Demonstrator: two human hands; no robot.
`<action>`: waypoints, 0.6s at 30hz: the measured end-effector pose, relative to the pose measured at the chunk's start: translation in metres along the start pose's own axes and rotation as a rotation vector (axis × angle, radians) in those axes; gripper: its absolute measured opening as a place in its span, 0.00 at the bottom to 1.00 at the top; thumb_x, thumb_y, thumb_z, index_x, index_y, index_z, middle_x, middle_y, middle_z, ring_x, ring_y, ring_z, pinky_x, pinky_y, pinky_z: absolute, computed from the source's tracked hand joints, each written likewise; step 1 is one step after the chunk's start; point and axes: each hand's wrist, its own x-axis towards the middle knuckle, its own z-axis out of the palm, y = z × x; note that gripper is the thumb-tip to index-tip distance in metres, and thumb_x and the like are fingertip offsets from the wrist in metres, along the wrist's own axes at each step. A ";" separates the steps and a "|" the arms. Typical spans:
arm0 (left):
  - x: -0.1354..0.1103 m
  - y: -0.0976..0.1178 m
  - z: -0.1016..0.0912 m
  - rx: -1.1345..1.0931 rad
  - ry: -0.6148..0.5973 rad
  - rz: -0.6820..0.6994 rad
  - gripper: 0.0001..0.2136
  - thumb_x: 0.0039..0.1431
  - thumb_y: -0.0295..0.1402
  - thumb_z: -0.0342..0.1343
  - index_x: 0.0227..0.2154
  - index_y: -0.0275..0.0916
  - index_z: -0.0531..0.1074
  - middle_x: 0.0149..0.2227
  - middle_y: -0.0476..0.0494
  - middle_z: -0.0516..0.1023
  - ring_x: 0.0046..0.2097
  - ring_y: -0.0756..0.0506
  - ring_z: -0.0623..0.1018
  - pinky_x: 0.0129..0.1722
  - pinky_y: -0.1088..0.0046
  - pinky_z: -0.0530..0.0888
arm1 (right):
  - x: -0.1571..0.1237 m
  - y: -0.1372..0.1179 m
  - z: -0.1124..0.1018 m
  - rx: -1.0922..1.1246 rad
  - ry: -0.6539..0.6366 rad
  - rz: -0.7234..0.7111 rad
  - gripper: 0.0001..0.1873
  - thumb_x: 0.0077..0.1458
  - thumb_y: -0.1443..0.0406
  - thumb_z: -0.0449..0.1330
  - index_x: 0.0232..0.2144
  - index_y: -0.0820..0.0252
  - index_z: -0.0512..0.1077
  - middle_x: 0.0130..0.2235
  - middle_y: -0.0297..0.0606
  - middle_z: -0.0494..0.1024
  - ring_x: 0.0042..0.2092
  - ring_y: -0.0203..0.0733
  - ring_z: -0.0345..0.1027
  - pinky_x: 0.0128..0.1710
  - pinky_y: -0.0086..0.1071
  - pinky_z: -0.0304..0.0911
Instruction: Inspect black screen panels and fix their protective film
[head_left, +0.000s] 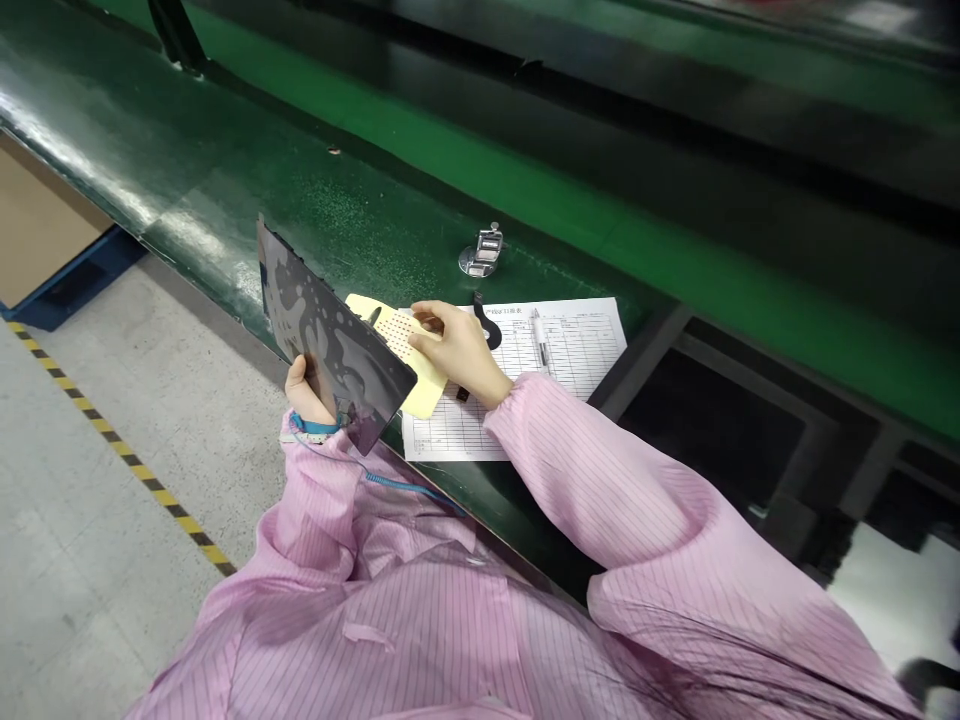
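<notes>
A thin dark panel [330, 335], like a flat screen with glossy patches on its face, is tilted up at the table's near edge. My left hand [306, 392] grips its lower side, thumb showing, the other fingers hidden behind it. Beyond the panel lies a yellow sheet [424, 395] with rows of small reddish dots, partly covered by the panel. My right hand [454, 340] is over the sheet's right part, fingers curled and thumb close to the index finger; whatever is between the fingertips is too small to tell. A blue wrist strap [315, 427] with a coiled cord is on my left wrist.
Under the right hand lies a printed form [581, 340] with a pen [540, 340] and a black strap-like item [489, 325] on it. A small metal stand [482, 252] is farther back on the green table [247, 180]. Dark frames [720, 420] are at right.
</notes>
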 end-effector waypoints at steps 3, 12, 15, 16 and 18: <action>-0.002 0.000 0.004 -0.017 0.031 0.023 0.14 0.61 0.36 0.48 0.37 0.40 0.79 0.41 0.44 0.84 0.60 0.43 0.75 0.69 0.59 0.63 | 0.000 -0.001 -0.003 0.116 -0.053 0.041 0.23 0.51 0.69 0.62 0.51 0.65 0.72 0.42 0.41 0.76 0.42 0.37 0.69 0.47 0.34 0.67; -0.006 0.004 0.009 -0.004 0.045 0.026 0.11 0.59 0.33 0.49 0.26 0.40 0.75 0.31 0.45 0.82 0.59 0.42 0.76 0.70 0.54 0.60 | -0.001 -0.004 -0.012 0.364 -0.076 0.049 0.21 0.51 0.59 0.65 0.45 0.64 0.72 0.41 0.41 0.77 0.41 0.37 0.72 0.42 0.30 0.69; -0.008 0.003 0.012 0.009 0.071 0.024 0.10 0.57 0.32 0.50 0.25 0.40 0.74 0.29 0.46 0.82 0.57 0.42 0.77 0.69 0.55 0.62 | -0.002 -0.005 -0.011 0.419 -0.053 0.032 0.23 0.50 0.59 0.65 0.47 0.63 0.71 0.39 0.39 0.77 0.40 0.36 0.72 0.40 0.29 0.68; -0.008 0.003 0.012 0.011 0.074 0.028 0.09 0.57 0.32 0.50 0.25 0.41 0.74 0.29 0.47 0.81 0.56 0.43 0.78 0.69 0.56 0.63 | -0.003 -0.007 -0.010 0.442 -0.054 0.030 0.22 0.49 0.59 0.66 0.46 0.63 0.71 0.39 0.39 0.77 0.40 0.36 0.72 0.40 0.29 0.68; -0.008 0.003 0.011 0.015 0.073 0.027 0.08 0.56 0.33 0.52 0.25 0.41 0.74 0.29 0.47 0.82 0.54 0.44 0.79 0.68 0.59 0.65 | -0.004 -0.009 -0.009 0.499 -0.075 0.038 0.22 0.49 0.57 0.67 0.43 0.63 0.73 0.40 0.40 0.77 0.41 0.36 0.72 0.40 0.29 0.69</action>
